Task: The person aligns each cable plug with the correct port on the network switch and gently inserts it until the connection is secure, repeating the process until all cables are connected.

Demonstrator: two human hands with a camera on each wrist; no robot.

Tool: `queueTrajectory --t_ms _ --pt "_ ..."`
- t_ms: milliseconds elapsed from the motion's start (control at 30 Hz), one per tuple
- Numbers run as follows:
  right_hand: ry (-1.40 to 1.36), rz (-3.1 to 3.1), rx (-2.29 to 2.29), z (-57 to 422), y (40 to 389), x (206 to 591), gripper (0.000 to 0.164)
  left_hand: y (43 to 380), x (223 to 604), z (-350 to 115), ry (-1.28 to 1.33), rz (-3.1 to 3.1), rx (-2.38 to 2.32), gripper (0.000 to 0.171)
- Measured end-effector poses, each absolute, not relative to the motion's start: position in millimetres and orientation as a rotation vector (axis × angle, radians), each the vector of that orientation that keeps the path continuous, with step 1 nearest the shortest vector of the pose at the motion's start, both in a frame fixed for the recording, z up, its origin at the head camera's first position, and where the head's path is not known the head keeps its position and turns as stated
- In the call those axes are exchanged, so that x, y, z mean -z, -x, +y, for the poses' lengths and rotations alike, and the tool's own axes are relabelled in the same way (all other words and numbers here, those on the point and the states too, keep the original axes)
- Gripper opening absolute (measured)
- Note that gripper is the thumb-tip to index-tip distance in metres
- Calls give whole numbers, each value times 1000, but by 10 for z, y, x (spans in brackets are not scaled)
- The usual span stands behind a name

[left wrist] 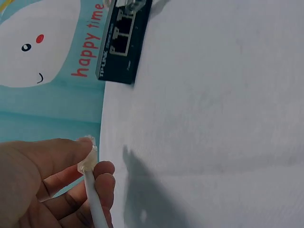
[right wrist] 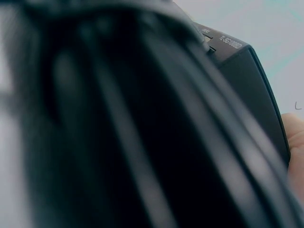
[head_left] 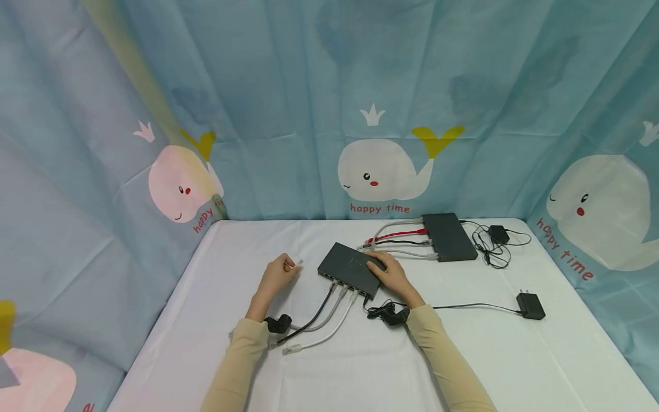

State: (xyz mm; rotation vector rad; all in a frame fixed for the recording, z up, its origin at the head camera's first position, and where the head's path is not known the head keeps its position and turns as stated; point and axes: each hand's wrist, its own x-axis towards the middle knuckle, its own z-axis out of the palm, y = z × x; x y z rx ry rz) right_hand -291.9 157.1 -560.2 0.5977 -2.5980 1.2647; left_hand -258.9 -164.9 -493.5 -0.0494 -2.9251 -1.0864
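Note:
My left hand (head_left: 278, 277) pinches the clear plug (left wrist: 89, 159) of a white network cable (left wrist: 96, 204) between thumb and fingers. That plug is apart from the black network switch (head_left: 346, 262), a short way to its left. My right hand (head_left: 393, 274) grips the right end of the switch, thumb on top. Plugged into the switch's front are a black cable (head_left: 315, 318), a grey cable (head_left: 329, 315) and a white cable (head_left: 337, 327). Two open ports (left wrist: 121, 35) show in the left wrist view. A blurred dark shape covers most of the right wrist view.
At the back right lies a second black switch (head_left: 450, 237) with grey, red and black cables on its left side. A black power adapter (head_left: 498, 234) with coiled cord is beside it. Another power adapter (head_left: 531, 306) lies at the right, its cord running toward the first switch.

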Motion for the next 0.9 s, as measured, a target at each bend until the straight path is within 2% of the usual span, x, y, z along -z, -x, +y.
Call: queueTrajectory --t_ms 900 --pt "-585 -2625 -1277 1566 2917 5592 38 2346 5043 -1342 206 -2879 1135 18"
